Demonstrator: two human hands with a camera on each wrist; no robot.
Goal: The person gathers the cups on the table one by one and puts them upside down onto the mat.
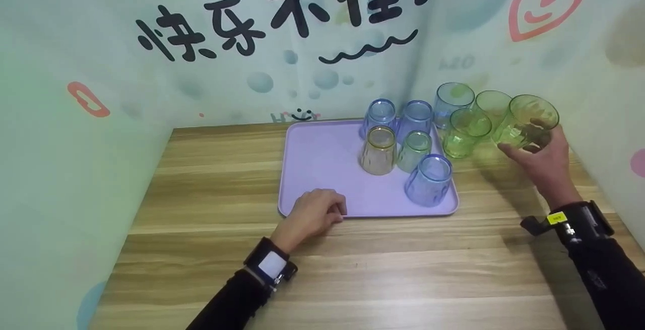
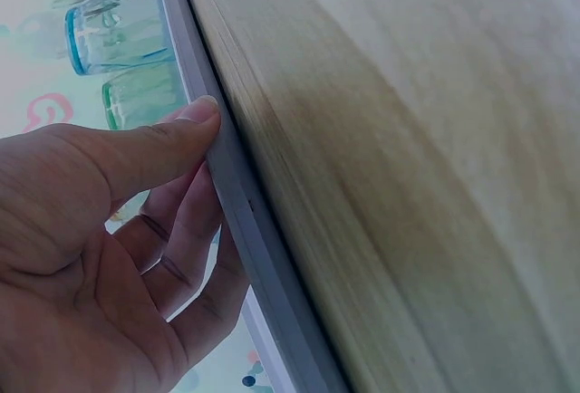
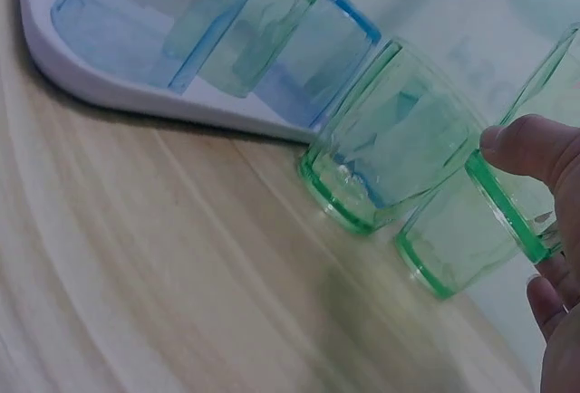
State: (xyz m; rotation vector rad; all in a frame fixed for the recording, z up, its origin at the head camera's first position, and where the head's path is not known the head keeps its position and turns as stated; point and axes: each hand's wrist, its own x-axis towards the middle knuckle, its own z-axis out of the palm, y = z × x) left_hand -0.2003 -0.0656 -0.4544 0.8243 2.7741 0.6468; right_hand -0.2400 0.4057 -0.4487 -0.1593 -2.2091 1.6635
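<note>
My right hand (image 1: 546, 163) grips a green glass (image 1: 524, 116) near its base and holds it mouth up above the table; the right wrist view shows the thumb against its thick base. Beside it stand a green glass (image 1: 466, 138), a paler green glass (image 1: 493, 103) and a blue glass (image 1: 452, 106), all mouth up. My left hand (image 1: 312, 214) holds the front rim of the purple tray (image 1: 322, 169), thumb on the outer edge. On the tray, upside down, are a yellowish glass (image 1: 379, 153), a green glass (image 1: 414, 151) and several blue glasses (image 1: 428, 184).
The wooden table (image 1: 383, 269) extends in front of the tray and to its left. A printed cloth backdrop (image 1: 227, 83) rises behind the table and along both sides. The upright glasses stand close together beyond the tray's right edge, near the backdrop.
</note>
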